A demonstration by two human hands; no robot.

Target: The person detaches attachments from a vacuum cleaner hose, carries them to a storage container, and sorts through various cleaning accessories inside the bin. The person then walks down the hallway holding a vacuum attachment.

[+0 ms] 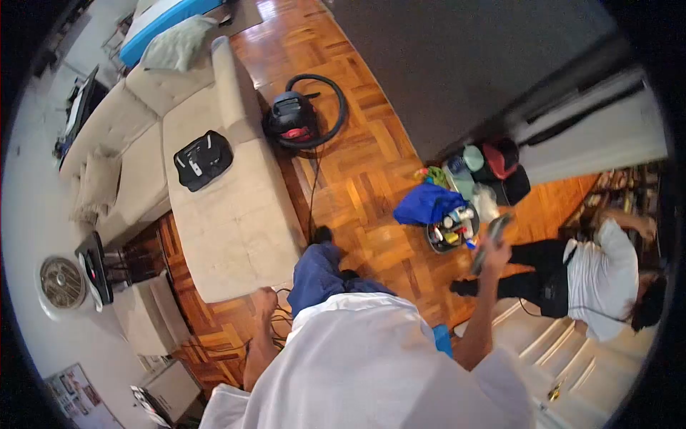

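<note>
Right hand (498,259): holding a dark elongated object (491,239), which is raised beside the tub of bottles (433,243); motion blur hides what kind of thing it is.
Left hand (265,300): fingers look curled, low by the corner of the sofa (239,247); I cannot tell whether they hold the cord (282,314) looping close by.
Step in hand: judged from the grip, the right hand is carrying or handling the object (quite briskly, if the blur is any guide) while the left works apart from it.
Next move: any shift of the object would call for a firm grip and clearance from the tub and from the other person (600,279) at the right; the loose loops call for careful footing.
Tub side: a blue bag (426,204) lies against the tub, on the parquet floor (357,214).
Vacuum cleaner (291,113): on the floor beyond the sofa, its hose curved around its side.
</note>
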